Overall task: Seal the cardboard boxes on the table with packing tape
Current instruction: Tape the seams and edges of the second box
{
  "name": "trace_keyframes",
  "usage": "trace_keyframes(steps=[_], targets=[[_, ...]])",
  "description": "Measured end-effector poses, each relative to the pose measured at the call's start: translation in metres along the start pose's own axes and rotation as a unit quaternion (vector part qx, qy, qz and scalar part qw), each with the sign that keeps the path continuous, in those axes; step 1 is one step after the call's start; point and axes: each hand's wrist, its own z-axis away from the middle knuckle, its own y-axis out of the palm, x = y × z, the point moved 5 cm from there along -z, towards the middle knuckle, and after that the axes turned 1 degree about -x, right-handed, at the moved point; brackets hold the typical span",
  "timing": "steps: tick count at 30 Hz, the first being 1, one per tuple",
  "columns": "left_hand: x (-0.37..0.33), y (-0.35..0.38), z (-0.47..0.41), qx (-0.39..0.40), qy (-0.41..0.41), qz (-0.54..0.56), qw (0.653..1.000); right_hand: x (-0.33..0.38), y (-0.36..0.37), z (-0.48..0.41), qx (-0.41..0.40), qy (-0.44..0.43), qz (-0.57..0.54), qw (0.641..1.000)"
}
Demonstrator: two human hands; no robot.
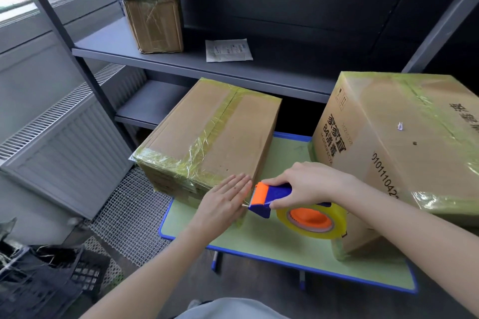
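A black crate (39, 282) sits on the floor at the near left, with white mesh (129, 215) spread on the floor beyond it. The green desk (272, 246) has a blue rim.

Over the desk's near left part, the left hand (223, 202) lies flat against the near end of the box (215, 132). Its fingers are straight and together, pressing yellowish tape onto the cardboard at the box's near right corner. The right hand (308, 184) has its fingers curled round the blue handle of the dispenser (269, 197). The dispenser's orange roller end is just beside the left fingertips. Its roll (311, 220) of clear yellowish tape, on an orange core, hangs below the right wrist over the middle of the desk.

The box runs from there toward the desk's far left corner and overhangs the left edge, with tape along its top seam and across its near end. The big box (404, 142), printed and taped, fills the desk's right side.

A radiator (67, 142) stands to the left. Behind the desk, a grey shelf (181, 59) carries a small box (154, 18) wrapped in tape and a white packet (228, 50) lying flat near it.
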Motion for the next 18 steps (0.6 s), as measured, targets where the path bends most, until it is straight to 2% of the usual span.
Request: trace_keyframes(steps=[11, 18], targets=[[0.003, 0.000, -0.001, -0.016, 0.004, 0.002, 1.000, -0.017, 0.002, 0.009, 0.030, 0.009, -0.080, 0.996], [0.002, -0.001, 0.000, 0.008, -0.024, 0.035, 0.999, -0.018, 0.005, 0.007, 0.054, 0.014, -0.018, 0.998]])
